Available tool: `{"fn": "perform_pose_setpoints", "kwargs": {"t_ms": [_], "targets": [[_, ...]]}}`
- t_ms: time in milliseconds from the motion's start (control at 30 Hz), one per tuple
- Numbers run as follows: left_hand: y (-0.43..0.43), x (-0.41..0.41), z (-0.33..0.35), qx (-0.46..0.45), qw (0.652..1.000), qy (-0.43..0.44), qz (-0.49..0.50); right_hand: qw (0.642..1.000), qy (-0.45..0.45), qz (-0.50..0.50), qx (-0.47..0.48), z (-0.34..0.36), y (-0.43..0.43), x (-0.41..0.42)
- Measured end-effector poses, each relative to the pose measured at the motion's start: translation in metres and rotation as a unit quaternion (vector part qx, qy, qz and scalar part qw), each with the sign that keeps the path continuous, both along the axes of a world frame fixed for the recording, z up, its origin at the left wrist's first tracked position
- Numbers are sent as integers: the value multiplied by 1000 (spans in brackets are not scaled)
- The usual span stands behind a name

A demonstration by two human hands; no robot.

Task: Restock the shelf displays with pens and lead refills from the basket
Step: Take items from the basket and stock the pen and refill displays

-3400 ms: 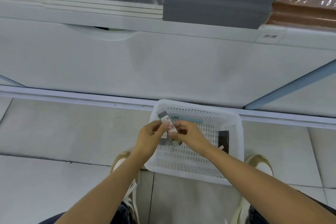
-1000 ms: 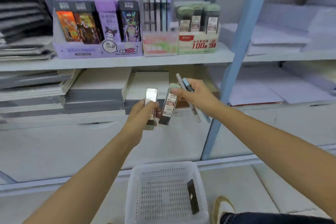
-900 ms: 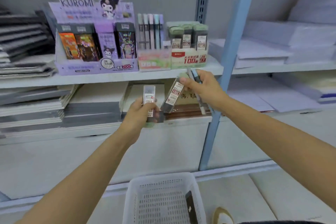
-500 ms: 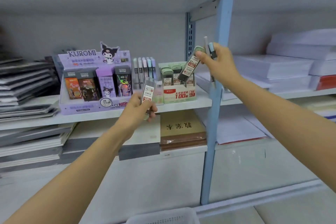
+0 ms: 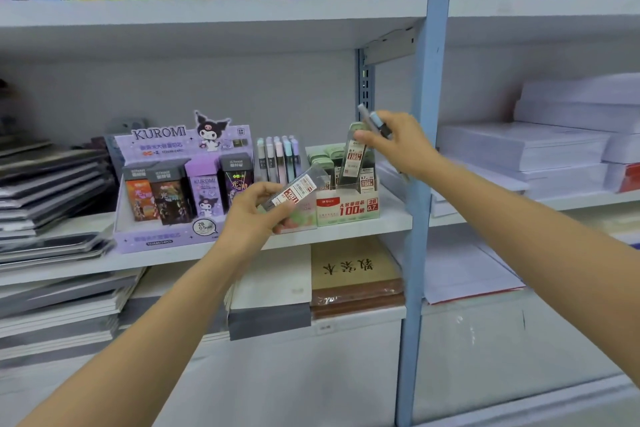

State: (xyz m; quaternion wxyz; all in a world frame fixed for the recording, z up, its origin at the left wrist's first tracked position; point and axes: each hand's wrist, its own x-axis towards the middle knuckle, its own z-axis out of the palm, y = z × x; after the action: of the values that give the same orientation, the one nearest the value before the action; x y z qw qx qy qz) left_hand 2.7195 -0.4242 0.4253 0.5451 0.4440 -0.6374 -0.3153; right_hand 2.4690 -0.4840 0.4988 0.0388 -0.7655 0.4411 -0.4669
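My left hand (image 5: 252, 215) grips a clear lead refill case (image 5: 294, 192) with a red and white label, tilted, in front of the pen display (image 5: 278, 159). My right hand (image 5: 398, 146) pinches a second, green-capped lead refill case (image 5: 354, 156) upright over the green and white refill display box (image 5: 346, 208). The same hand also holds two pens (image 5: 375, 121) against its fingers. The case's lower end is down among the refill cases standing in that box. The basket is out of view.
A purple Kuromi display box (image 5: 180, 184) stands left of the pens on the white shelf (image 5: 394, 218). A blue upright post (image 5: 420, 184) runs just right of my right hand. Notebook stacks lie left and below, paper reams (image 5: 554, 146) right, coloured items above.
The view has risen from the basket on the floor to the shelf. My right hand has lowered its refill case into the green display box. My left hand moved right and tilted its case.
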Motion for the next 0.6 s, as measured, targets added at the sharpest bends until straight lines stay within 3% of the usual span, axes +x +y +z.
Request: {"fn": "perform_pose_setpoints", "kwargs": {"t_ms": [200, 300, 467, 600], "targets": [[-5, -3, 10, -23, 998, -14, 59, 991, 99, 18, 82, -10, -11, 4], [-7, -5, 16, -33, 997, -9, 76, 991, 108, -4, 85, -15, -16, 7], [-13, -14, 23, -45, 995, -7, 94, 998, 8, -1, 68, -17, -14, 13], [-15, -24, 29, -72, 994, -10, 80, 991, -101, 62, 58, -10, -4, 12]]}}
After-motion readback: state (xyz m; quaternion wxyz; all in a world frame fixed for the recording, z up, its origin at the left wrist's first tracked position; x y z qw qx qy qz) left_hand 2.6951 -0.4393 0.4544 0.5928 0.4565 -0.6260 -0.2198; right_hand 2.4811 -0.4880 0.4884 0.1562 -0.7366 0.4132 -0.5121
